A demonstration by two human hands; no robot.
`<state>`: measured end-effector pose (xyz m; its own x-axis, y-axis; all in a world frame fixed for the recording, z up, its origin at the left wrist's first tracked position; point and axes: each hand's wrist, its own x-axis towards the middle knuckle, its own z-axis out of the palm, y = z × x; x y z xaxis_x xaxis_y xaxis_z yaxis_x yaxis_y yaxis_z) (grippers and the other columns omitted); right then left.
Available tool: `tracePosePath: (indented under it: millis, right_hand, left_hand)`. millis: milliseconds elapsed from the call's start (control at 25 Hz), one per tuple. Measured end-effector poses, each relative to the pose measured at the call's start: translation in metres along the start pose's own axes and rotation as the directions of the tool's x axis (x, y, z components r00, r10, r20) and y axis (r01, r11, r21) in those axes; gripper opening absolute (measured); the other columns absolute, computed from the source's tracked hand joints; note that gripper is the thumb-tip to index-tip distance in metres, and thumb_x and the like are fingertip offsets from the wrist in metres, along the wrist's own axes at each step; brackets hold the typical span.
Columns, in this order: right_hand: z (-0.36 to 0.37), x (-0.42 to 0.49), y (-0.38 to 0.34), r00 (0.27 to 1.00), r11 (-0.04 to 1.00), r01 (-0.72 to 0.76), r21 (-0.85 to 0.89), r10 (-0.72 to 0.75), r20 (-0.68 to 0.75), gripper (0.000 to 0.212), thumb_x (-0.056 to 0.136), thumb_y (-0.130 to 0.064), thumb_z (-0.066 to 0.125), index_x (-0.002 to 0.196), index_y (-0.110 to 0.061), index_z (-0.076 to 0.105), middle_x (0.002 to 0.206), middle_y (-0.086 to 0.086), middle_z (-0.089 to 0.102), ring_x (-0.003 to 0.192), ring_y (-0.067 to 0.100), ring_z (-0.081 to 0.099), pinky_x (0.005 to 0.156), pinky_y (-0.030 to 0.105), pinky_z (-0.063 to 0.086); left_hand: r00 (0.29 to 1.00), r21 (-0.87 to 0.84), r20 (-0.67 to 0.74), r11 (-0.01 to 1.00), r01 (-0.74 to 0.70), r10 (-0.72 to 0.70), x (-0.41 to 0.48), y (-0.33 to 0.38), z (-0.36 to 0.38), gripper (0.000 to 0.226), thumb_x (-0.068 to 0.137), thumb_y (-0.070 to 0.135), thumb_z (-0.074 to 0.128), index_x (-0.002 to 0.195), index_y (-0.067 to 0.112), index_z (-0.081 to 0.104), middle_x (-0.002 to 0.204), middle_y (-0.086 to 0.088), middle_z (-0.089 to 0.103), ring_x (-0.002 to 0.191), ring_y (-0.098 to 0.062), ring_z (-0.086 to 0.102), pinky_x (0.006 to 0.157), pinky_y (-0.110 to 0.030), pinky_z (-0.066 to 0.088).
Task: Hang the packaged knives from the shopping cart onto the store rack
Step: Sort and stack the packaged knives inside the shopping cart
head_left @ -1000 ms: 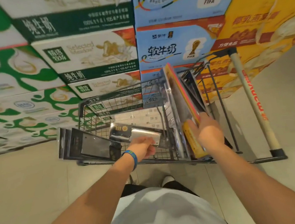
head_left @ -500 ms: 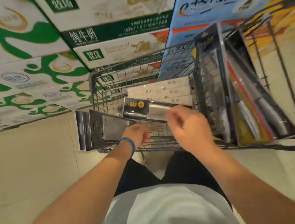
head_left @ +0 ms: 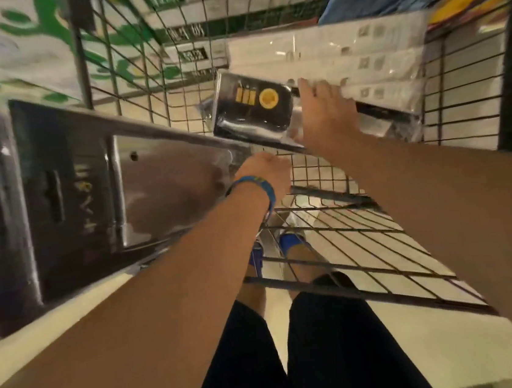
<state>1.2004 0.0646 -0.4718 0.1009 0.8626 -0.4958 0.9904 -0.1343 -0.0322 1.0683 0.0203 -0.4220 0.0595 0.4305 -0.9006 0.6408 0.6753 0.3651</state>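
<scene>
**We've swung across to the next pack in the cart**

Far left, the cleaver packs (head_left: 139,188) hang outside the cart (head_left: 144,66), our left hand (head_left: 265,173) curled tight on their near end. In the middle, the black knife pack (head_left: 251,105) lies in the basket. Our right hand (head_left: 326,119) has left the upright packs on the right and now lands on it, fingers over the far edge, thumb on the near one, clamping. Behind sit white boxes (head_left: 377,62). That looks like one more for the stack; no rack in view yet, so hanging waits.
</scene>
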Motion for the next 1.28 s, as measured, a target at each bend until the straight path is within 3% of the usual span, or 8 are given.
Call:
tracePosePath:
  millis: [240, 400, 560, 760, 880, 1000, 1160, 1280]
  right_hand:
    - [-0.005, 0.025, 0.005, 0.999, 0.998, -0.011, -0.069, 0.013, 0.031, 0.066, 0.080, -0.034, 0.084, 0.134, -0.017, 0.051, 0.134, 0.012, 0.047, 0.123, 0.031, 0.045, 0.098, 0.044, 0.044]
    - [-0.017, 0.013, 0.006, 0.991, 1.000, 0.014, -0.001, -0.014, 0.129, 0.066, 0.071, -0.044, 0.088, 0.120, -0.014, 0.056, 0.118, 0.008, 0.057, 0.107, 0.028, 0.053, 0.088, 0.042, 0.050]
    - [-0.033, -0.034, 0.004, 0.994, 0.982, -0.071, 0.175, 0.056, 0.090, 0.026, 0.089, -0.021, 0.074, 0.104, -0.021, 0.054, 0.086, -0.001, 0.060, 0.082, 0.021, 0.061, 0.070, 0.036, 0.057]
    - [-0.089, -0.094, 0.010, 0.991, 0.891, -0.043, 0.452, 0.095, -0.094, 0.013, 0.095, -0.025, 0.070, 0.105, -0.024, 0.062, 0.070, -0.018, 0.046, 0.063, 0.007, 0.048, 0.049, 0.019, 0.027]
    - [-0.135, -0.126, 0.000, 0.958, 0.687, -0.068, 0.723, 0.248, -0.146, 0.019, 0.090, -0.029, 0.076, 0.089, -0.023, 0.057, 0.071, -0.018, 0.050, 0.064, 0.004, 0.048, 0.049, 0.014, 0.029]
    - [-0.194, -0.156, -0.006, 0.872, 0.445, -0.003, 0.896, 0.439, -0.215, 0.034, 0.084, -0.029, 0.082, 0.077, -0.029, 0.049, 0.070, -0.016, 0.053, 0.060, -0.005, 0.049, 0.051, 0.011, 0.037]
    - [-0.285, -0.201, -0.003, 0.794, -0.185, 0.308, 0.933, 0.591, -0.145, 0.025, 0.082, -0.009, 0.082, 0.083, -0.022, 0.061, 0.082, -0.003, 0.069, 0.074, 0.003, 0.064, 0.069, 0.022, 0.053]
    - [-0.326, -0.240, 0.020, 0.809, -0.581, 0.436, 0.687, 0.587, -0.018, 0.023, 0.086, 0.002, 0.074, 0.102, -0.012, 0.069, 0.099, 0.007, 0.077, 0.095, 0.025, 0.072, 0.087, 0.043, 0.058]
  left_hand:
    - [0.997, 0.198, -0.076, 0.980, -0.008, 0.024, -0.004, 0.014, -0.020, 0.028, 0.099, 0.010, 0.052, 0.125, 0.001, 0.054, 0.127, -0.015, 0.062, 0.120, -0.031, 0.057, 0.100, -0.040, 0.047]
    - [0.968, -0.279, 0.013, 0.928, 0.246, -0.252, -0.020, 0.010, -0.012, 0.031, 0.102, 0.009, 0.046, 0.129, -0.003, 0.054, 0.132, -0.018, 0.059, 0.120, -0.034, 0.058, 0.105, -0.045, 0.046]
    - [0.936, -0.411, 0.185, 0.842, 0.350, -0.299, -0.054, 0.010, -0.021, 0.025, 0.106, 0.016, 0.041, 0.087, 0.014, 0.057, 0.088, 0.000, 0.059, 0.070, -0.016, 0.056, 0.096, -0.040, 0.049]
    - [0.946, -0.444, 0.077, 0.839, 0.315, -0.315, -0.114, 0.032, -0.053, 0.019, 0.103, 0.019, 0.051, 0.093, 0.010, 0.062, 0.087, -0.004, 0.063, 0.069, -0.016, 0.058, 0.051, -0.027, 0.056]
    - [0.969, -0.400, 0.047, 0.884, 0.240, -0.242, -0.141, 0.049, -0.065, 0.029, 0.103, 0.010, 0.048, 0.125, -0.003, 0.060, 0.112, -0.018, 0.061, 0.096, -0.028, 0.060, 0.087, -0.040, 0.054]
    - [0.986, -0.361, 0.068, 0.917, 0.168, -0.153, -0.187, 0.069, -0.066, 0.034, 0.106, 0.028, 0.042, 0.102, 0.006, 0.067, 0.095, -0.007, 0.066, 0.081, -0.018, 0.060, 0.077, -0.032, 0.052]
    - [0.933, -0.443, 0.342, 0.895, 0.058, 0.109, -0.245, 0.102, -0.039, 0.077, 0.094, 0.073, 0.019, 0.106, 0.015, 0.068, 0.095, 0.002, 0.074, 0.094, -0.017, 0.066, 0.087, -0.036, 0.050]
    - [0.908, -0.731, 0.259, 0.681, -0.038, 0.330, -0.290, 0.143, -0.012, 0.065, 0.087, 0.079, 0.032, 0.100, 0.031, 0.074, 0.095, 0.011, 0.075, 0.098, -0.014, 0.065, 0.094, -0.039, 0.046]
